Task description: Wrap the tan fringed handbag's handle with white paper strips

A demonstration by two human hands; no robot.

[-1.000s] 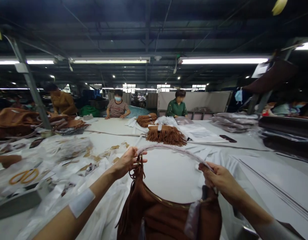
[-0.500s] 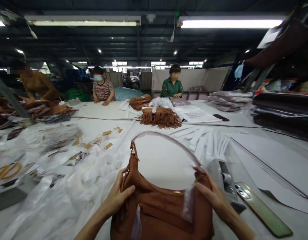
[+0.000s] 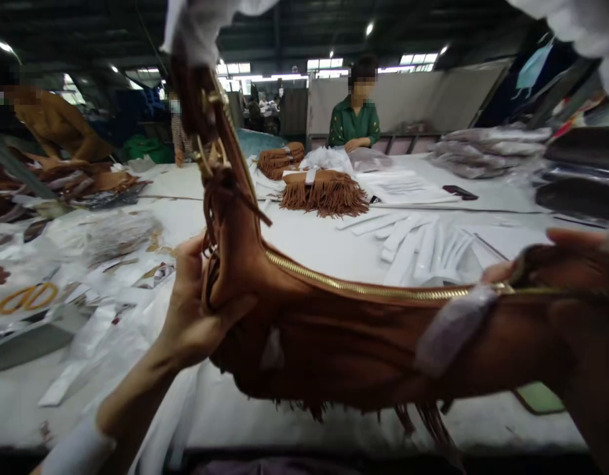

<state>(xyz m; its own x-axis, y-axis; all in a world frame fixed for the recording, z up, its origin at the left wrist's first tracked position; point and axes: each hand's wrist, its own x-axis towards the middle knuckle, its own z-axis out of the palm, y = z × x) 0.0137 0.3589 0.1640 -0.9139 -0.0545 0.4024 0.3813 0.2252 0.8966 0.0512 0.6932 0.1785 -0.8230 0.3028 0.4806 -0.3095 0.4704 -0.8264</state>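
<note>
A brown fringed handbag point(image 3: 334, 343) is held up close before me, its gold zipper point(image 3: 363, 287) running along the top edge. My left hand point(image 3: 192, 316) grips the bag's left end, thumb on the front panel and fingers behind it. Blurred at the right edge, my right hand point(image 3: 576, 239) closes around the other end, fingers showing over the top. A translucent plastic wrap point(image 3: 455, 330) covers the zipper's hanging pull. Metal rings and knotted cords join the strap at upper left. White wrapping point(image 3: 200, 23) shows at the top of the frame, partly out of view.
Yellow-handled scissors point(image 3: 27, 298) lie at left near plastic scraps. Across the white table are stacked fringed bags point(image 3: 324, 194), white strips point(image 3: 423, 247) and a dark phone point(image 3: 460, 192). A green phone point(image 3: 539, 398) peeks out below the bag. Co-workers stand beyond the table.
The bag has come up from the table and much nearer to my face, with both hands still on it. Its fringe now hangs in view below. My view has tilted downward.
</note>
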